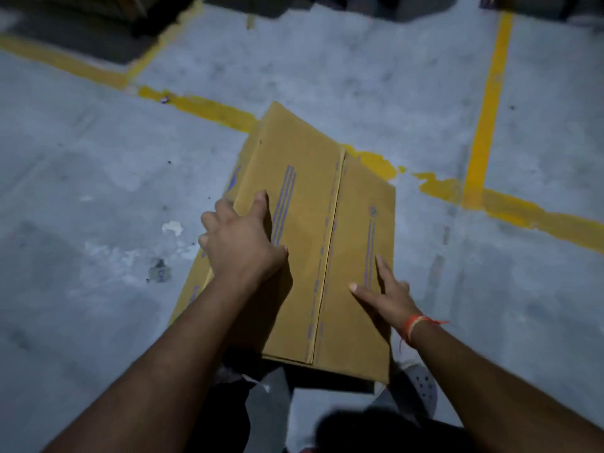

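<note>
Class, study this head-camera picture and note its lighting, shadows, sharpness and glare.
Head view, lighting: dim and cool, darkest along the top edge. Head view, shadows: the left hand throws a soft shadow onto the cardboard box. Head view, sharpness: the box's print, the right hand and the yellow floor lines look slightly smeared. Head view, glare: none.

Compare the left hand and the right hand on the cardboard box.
The left hand curls its fingers over the left edge of the cardboard box; the right hand lies on top with straight fingers. The left hand sits farther up the box, the right hand nearer the person. The right wrist wears an orange thread band; the left wrist is bare. Both touch the box.
</note>
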Motion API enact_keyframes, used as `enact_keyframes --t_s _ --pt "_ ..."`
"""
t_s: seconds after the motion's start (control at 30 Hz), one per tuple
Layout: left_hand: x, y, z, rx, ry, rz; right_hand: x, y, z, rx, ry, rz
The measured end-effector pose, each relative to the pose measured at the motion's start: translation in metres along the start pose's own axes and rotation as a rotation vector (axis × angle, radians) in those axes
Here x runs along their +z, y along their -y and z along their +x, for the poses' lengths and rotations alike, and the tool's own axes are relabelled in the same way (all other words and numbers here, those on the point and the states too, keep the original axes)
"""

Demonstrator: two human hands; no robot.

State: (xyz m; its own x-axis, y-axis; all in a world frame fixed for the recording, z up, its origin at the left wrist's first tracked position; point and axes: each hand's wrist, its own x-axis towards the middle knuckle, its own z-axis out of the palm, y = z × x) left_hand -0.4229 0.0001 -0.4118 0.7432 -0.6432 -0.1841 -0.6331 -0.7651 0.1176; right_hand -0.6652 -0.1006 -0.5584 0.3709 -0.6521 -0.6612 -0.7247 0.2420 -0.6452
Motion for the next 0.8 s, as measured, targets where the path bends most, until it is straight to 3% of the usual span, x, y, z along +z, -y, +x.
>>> enact_keyframes --t_s 0.07,0.23,0.47,0.8 --pt "-0.024 0.006 -0.024 0.019 -0.080 0.065 0.010 0.015 -0.013 0.006 0.061 0.053" --pt "-0.057 0.044 -0.085 0.039 -0.202 0.064 0.022 0.041 -0.063 -0.056 0.033 0.110" --pt "-0.058 0.078 -0.107 0.074 -0.085 -0.038 0.062 0.002 -0.085 -0.015 0.012 0.205" --pt "-0.026 0.055 -0.064 0.085 0.013 0.023 0.092 -0.013 -0.015 0.050 0.010 0.307"
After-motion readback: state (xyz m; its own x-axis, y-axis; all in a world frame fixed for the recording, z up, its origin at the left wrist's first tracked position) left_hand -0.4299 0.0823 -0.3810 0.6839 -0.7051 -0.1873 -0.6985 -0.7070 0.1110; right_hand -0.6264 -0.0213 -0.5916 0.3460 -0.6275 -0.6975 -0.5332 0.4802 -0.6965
